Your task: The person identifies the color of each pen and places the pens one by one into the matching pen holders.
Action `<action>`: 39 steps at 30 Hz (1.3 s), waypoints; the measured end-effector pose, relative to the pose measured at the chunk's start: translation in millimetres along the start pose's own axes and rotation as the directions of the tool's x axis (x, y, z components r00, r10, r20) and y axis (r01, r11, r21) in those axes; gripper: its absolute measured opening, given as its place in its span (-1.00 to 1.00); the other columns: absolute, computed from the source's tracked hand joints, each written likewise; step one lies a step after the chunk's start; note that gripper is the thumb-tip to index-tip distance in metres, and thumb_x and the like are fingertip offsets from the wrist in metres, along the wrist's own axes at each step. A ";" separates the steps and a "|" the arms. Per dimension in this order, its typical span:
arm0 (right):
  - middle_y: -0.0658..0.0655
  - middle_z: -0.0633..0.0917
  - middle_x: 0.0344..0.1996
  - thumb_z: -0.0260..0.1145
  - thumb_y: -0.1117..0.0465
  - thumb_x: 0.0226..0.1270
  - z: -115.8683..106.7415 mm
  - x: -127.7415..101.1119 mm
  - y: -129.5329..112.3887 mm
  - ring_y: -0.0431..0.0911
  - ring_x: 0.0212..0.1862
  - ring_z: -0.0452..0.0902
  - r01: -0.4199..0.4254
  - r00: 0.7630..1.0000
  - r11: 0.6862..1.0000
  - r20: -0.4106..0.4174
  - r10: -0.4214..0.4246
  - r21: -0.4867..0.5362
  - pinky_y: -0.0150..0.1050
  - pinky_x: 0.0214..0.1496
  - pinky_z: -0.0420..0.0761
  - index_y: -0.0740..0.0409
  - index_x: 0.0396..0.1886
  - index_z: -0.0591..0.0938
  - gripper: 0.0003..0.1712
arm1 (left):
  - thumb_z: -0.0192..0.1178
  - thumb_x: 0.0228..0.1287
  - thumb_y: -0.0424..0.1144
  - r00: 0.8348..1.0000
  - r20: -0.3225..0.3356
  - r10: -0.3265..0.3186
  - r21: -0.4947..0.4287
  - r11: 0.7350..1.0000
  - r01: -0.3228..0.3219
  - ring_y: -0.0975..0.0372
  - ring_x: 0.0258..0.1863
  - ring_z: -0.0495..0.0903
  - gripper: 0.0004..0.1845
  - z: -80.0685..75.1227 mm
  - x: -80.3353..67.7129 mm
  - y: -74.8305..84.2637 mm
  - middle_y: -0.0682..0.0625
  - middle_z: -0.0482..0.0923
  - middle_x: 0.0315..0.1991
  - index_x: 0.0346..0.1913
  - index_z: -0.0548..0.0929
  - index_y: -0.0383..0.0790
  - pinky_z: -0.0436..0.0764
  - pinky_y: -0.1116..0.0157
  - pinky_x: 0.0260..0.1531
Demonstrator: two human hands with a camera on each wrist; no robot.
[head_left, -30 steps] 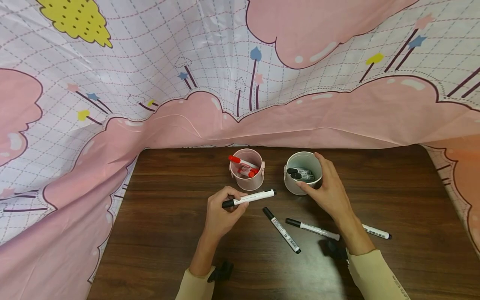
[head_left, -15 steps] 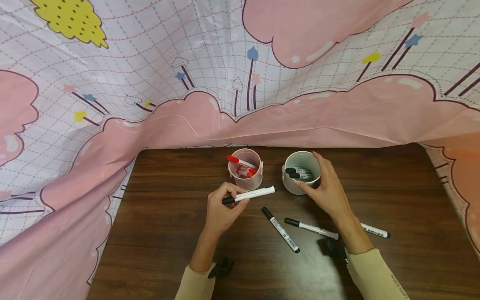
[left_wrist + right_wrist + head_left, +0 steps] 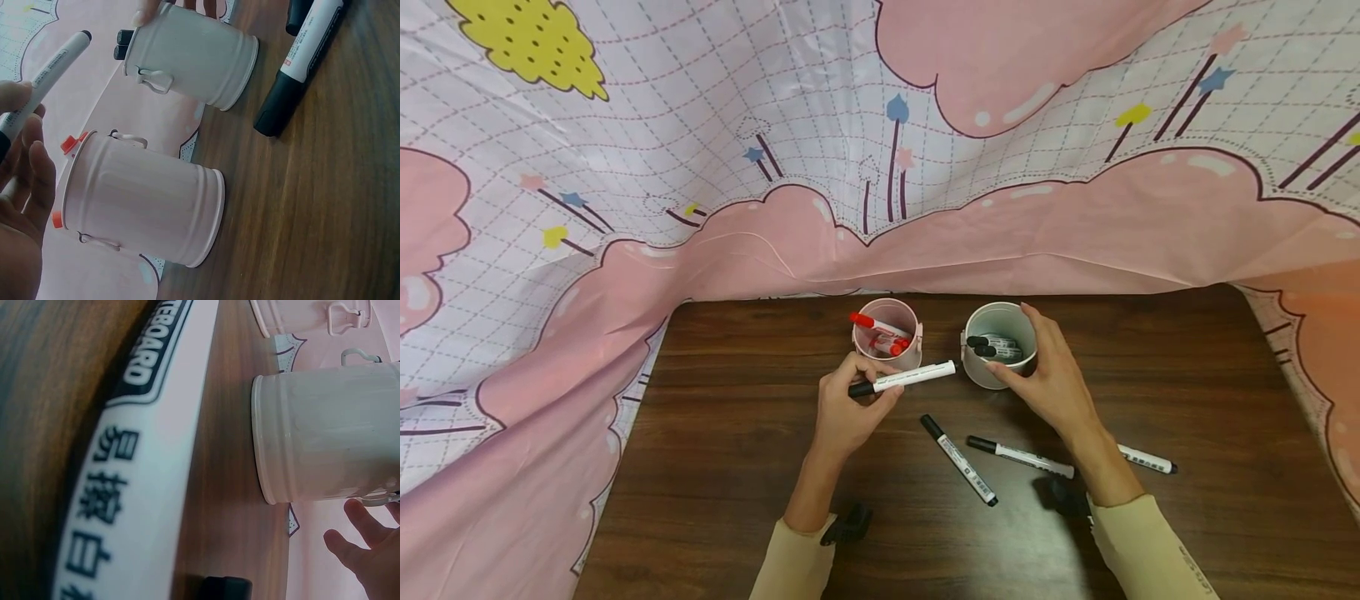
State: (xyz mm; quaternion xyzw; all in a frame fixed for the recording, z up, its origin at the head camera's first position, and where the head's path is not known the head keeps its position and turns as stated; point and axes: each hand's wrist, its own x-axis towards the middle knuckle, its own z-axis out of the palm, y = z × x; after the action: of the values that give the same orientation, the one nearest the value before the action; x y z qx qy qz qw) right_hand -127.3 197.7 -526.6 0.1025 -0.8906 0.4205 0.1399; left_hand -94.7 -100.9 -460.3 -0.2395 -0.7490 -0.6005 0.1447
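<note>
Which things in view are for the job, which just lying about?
Probably the job:
marker held by left hand
grey bucket holding black-capped markers, right hand on it
pink bucket holding red-capped markers
loose markers on table

Just around:
patterned cloth
black device at left wrist

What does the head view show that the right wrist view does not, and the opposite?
Only the head view shows the left hand, the white marker it pinches, the red-capped markers inside the pink bucket and the black-capped markers inside the pale bucket.

Only the right wrist view shows large, readable lettering on a close-up marker; in the head view, marker print is too small to read.

Both show the two buckets, the right hand at the pale bucket, the table and the patterned cloth.
</note>
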 end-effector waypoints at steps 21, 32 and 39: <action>0.26 0.42 0.28 0.61 0.03 0.00 0.4 -0.6 1.2 0.14 0.20 0.38 0.011 1.000 1.000 -0.003 -0.011 0.005 0.11 0.18 0.37 0.03 0.55 0.19 0.15 | 0.42 -0.02 -0.63 0.999 0.006 0.048 0.029 0.998 -0.048 0.13 -0.51 0.56 -0.76 13.1 22.3 5.1 -0.22 0.68 -0.34 -0.33 0.58 -0.44 0.61 0.16 -0.55; 0.25 0.43 0.28 0.62 -0.01 0.00 0.2 -1.2 1.7 0.12 0.19 0.38 -0.005 1.000 1.000 0.006 0.005 0.014 0.10 0.19 0.36 -0.05 0.56 0.17 0.17 | 0.44 0.02 -0.56 0.998 0.029 0.053 0.060 0.997 -0.055 0.12 -0.62 0.47 -0.79 21.3 31.3 -9.4 -0.16 0.68 -0.38 -0.29 0.65 -0.37 0.50 0.12 -0.67; 0.25 0.43 0.28 0.62 -0.01 0.00 0.2 -1.0 0.6 0.11 0.19 0.39 0.003 1.000 1.000 0.001 -0.003 0.018 0.09 0.19 0.37 0.00 0.55 0.19 0.16 | 0.44 0.16 -0.32 0.995 0.073 0.068 0.115 0.990 -0.076 0.22 -0.59 0.50 -0.86 25.2 41.3 -31.6 0.03 0.66 -0.38 -0.23 0.71 -0.18 0.53 0.28 -0.62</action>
State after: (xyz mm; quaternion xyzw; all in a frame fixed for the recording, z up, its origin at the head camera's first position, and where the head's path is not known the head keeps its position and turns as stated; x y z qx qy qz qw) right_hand -126.6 198.0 -527.5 0.1053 -0.8867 0.4281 0.1394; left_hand -144.6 -74.0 -471.7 -0.2783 -0.7784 -0.5412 0.1542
